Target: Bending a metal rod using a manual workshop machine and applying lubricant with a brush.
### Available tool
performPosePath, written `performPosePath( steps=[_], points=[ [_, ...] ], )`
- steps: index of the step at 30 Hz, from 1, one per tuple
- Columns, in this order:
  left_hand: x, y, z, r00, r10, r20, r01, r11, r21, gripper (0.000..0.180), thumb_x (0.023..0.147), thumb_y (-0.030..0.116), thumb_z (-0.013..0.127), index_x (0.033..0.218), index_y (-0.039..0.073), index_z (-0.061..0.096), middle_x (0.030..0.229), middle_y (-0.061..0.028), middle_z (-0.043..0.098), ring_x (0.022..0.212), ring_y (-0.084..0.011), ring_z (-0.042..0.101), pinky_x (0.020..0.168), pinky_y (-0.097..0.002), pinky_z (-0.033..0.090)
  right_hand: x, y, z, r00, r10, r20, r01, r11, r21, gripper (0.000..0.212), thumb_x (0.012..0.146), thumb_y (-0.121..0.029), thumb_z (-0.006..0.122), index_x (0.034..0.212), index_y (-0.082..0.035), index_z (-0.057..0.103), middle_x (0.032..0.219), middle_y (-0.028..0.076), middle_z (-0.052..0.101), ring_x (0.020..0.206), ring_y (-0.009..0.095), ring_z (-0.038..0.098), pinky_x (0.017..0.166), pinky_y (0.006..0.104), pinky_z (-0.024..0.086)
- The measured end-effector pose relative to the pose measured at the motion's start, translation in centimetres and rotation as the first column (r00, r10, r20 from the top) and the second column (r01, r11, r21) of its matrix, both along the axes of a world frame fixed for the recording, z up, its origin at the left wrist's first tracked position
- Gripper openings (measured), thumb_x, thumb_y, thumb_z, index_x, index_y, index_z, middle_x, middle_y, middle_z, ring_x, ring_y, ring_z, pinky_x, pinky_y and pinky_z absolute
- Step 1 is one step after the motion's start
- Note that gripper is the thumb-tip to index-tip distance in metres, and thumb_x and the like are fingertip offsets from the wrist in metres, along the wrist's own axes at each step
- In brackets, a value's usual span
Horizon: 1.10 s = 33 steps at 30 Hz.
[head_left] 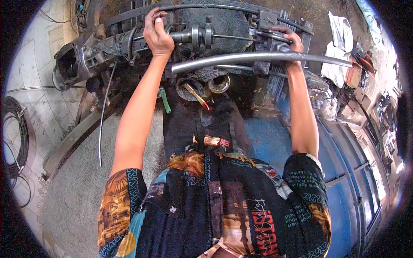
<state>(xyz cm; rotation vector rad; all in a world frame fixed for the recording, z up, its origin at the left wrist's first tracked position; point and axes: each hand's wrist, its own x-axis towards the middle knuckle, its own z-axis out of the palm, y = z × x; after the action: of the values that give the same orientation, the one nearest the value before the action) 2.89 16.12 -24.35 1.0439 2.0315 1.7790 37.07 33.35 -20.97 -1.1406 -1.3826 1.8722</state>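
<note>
My left hand (158,36) reaches over the machine's shaft, beside two round steel collars (201,35). Its fingers are loosely bent and apart, with the tips near a dark curved bar (202,7) at the back; no held thing shows. Farther right, my right hand (294,43) curls around a metal part of the machine's block (270,36), with the thumb and fingers over its edge. A thick, bright steel bar (241,60) lies across in front of the shaft and passes over my right wrist. From the collars a thin rod (234,38) runs to the block.
Below the bar are two round tins (219,84), one holding a brush (195,95) with a red-tipped handle. A green tube (165,101) hangs nearby. A thin rod (106,116) juts toward me at left. Coiled cable (16,129) lies left; blue metal panels (344,159) stand right.
</note>
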Motion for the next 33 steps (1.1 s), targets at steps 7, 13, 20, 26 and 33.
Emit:
performPosePath(
  steps=[7, 13, 20, 26, 33],
  points=[
    [-0.6, 0.2, -0.4, 0.995, 0.016, -0.098, -0.023, 0.997, -0.072, 0.029, 0.091, 0.013, 0.05, 0.115, -0.003, 0.056, 0.096, -0.0145, 0.064, 0.09, -0.0265, 0.062, 0.08, -0.0348, 0.049, 0.3, -2.3, -1.9, 0.86, -0.471, 0.195, 0.346, 0.82, 0.456, 0.026, 0.088, -0.017, 0.056, 0.101, 0.004, 0.065, 0.097, 0.013, 0.069, 0.091, 0.019, 0.061, 0.079, 0.0311, 0.047],
    [1.6, -5.3, 3.1, 0.954, 0.025, -0.298, -0.15, 0.902, -0.404, 0.028, 0.082, 0.017, 0.069, 0.095, -0.008, 0.066, 0.082, -0.0225, 0.062, 0.072, -0.0351, 0.062, 0.068, -0.0425, 0.05, -0.3, -12.2, 6.4, 0.681, -0.468, 0.564, -0.123, 0.686, 0.717, 0.031, 0.081, -0.01, 0.061, 0.108, 0.005, 0.059, 0.099, 0.021, 0.064, 0.093, 0.04, 0.061, 0.088, 0.0451, 0.048],
    [0.9, -6.1, 1.2, 0.935, 0.077, -0.346, -0.237, 0.862, -0.447, 0.034, 0.078, 0.022, 0.074, 0.097, -0.005, 0.07, 0.091, -0.0244, 0.064, 0.082, -0.0382, 0.064, 0.075, -0.0438, 0.05, -6.3, -11.2, 14.9, 0.904, -0.288, 0.316, -0.231, 0.292, 0.928, 0.022, 0.08, -0.007, 0.063, 0.102, -0.002, 0.063, 0.1, 0.016, 0.064, 0.094, 0.034, 0.061, 0.086, 0.0411, 0.047],
    [2.0, -5.0, 2.0, 0.928, 0.082, -0.364, -0.28, 0.796, -0.536, 0.027, 0.084, 0.022, 0.067, 0.09, -0.004, 0.07, 0.101, -0.0237, 0.061, 0.088, -0.0415, 0.062, 0.078, -0.0474, 0.049, -8.6, -7.1, 10.4, 0.44, -0.363, 0.822, -0.71, 0.42, 0.565, 0.05, 0.089, -0.049, 0.053, 0.113, -0.006, 0.065, 0.112, 0.013, 0.063, 0.109, 0.035, 0.055, 0.099, 0.0518, 0.037],
    [1.6, -5.4, 1.1, 0.924, 0.133, -0.357, -0.31, 0.807, -0.502, 0.024, 0.08, 0.02, 0.068, 0.091, -0.001, 0.071, 0.108, -0.0211, 0.061, 0.096, -0.0388, 0.062, 0.085, -0.0452, 0.049, -10.0, -7.8, 10.3, 0.453, -0.429, 0.782, -0.679, 0.403, 0.614, 0.053, 0.089, -0.053, 0.049, 0.111, -0.008, 0.067, 0.11, 0.013, 0.065, 0.112, 0.032, 0.054, 0.103, 0.0514, 0.033]
  ],
)
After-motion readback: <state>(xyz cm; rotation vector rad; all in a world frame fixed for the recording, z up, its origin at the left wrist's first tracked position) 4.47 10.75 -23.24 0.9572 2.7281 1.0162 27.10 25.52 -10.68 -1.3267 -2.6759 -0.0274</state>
